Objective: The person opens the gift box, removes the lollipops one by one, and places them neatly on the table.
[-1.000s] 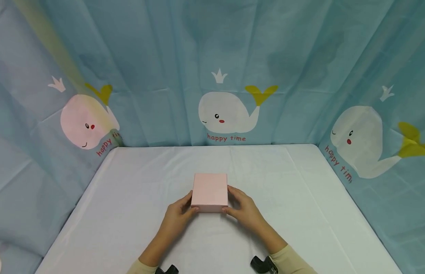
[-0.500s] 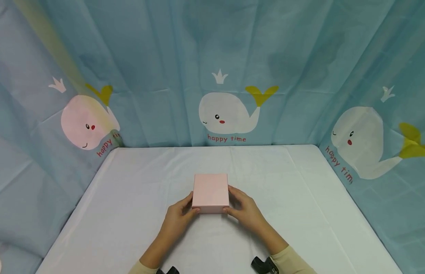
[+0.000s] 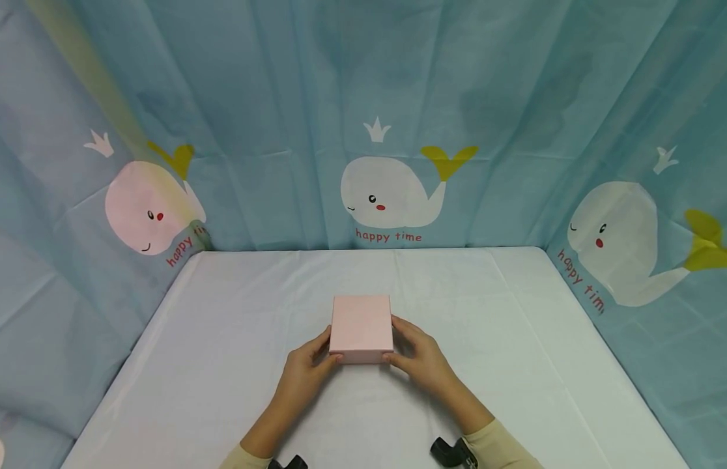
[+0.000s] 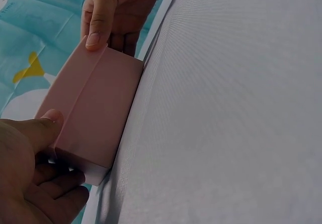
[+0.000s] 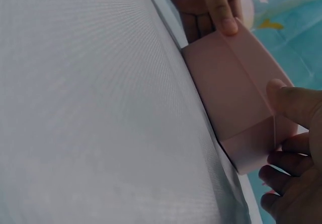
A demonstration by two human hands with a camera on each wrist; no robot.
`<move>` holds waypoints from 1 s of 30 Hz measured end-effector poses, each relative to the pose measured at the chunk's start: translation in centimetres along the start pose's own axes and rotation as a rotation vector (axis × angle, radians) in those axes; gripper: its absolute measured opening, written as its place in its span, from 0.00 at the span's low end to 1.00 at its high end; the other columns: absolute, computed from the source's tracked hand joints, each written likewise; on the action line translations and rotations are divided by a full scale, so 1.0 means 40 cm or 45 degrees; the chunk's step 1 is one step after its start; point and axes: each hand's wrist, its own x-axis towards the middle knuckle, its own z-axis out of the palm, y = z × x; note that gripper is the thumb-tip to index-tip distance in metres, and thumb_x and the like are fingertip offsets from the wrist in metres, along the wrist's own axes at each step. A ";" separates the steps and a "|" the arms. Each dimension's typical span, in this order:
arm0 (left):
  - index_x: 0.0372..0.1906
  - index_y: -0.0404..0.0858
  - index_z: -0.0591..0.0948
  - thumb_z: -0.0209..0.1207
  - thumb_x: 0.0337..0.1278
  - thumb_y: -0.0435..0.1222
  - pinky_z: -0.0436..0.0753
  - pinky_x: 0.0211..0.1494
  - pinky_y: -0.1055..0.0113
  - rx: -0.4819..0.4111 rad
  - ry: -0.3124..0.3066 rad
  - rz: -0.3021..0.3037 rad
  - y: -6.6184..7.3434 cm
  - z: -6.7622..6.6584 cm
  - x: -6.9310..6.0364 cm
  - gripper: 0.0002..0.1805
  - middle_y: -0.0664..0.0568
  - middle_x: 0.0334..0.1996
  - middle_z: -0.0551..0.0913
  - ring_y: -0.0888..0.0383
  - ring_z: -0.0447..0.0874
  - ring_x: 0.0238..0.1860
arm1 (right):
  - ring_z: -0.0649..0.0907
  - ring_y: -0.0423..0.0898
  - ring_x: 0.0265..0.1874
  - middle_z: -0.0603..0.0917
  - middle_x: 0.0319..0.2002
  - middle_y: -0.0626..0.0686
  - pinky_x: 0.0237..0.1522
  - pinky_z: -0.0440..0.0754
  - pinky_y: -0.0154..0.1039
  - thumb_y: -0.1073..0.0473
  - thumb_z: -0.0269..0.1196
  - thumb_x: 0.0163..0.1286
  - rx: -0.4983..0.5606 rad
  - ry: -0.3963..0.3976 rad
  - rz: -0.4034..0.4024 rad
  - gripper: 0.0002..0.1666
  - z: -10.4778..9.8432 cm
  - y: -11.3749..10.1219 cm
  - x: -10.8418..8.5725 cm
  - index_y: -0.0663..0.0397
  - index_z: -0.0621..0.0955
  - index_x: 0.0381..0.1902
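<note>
A pink box [image 3: 360, 326] with a lid seam stands on the white table, between the two hands. My left hand [image 3: 301, 374] grips its left side, thumb at the near left corner. On the opposite side my right hand [image 3: 425, 365] holds it the same way, with its thumb at the near right corner. The left wrist view shows the left thumb near the lid edge of the box [image 4: 95, 103] and curled fingers beside its end. In the right wrist view the right thumb presses near the lid seam of the box [image 5: 231, 83]. What the box contains is hidden.
The white cloth on the table [image 3: 223, 312] has light creases. Behind and at both sides hangs a blue curtain [image 3: 270, 130] with whale prints. Black straps or devices sit at both wrists, one of them a black wrist device [image 3: 451, 453] on the right.
</note>
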 end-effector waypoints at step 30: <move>0.75 0.47 0.71 0.71 0.60 0.42 0.72 0.71 0.70 -0.100 0.106 0.213 0.012 -0.005 -0.005 0.38 0.59 0.72 0.72 0.60 0.71 0.72 | 0.70 0.52 0.75 0.71 0.75 0.51 0.73 0.70 0.55 0.52 0.77 0.60 -0.019 0.109 -0.259 0.50 -0.014 -0.002 0.000 0.49 0.68 0.77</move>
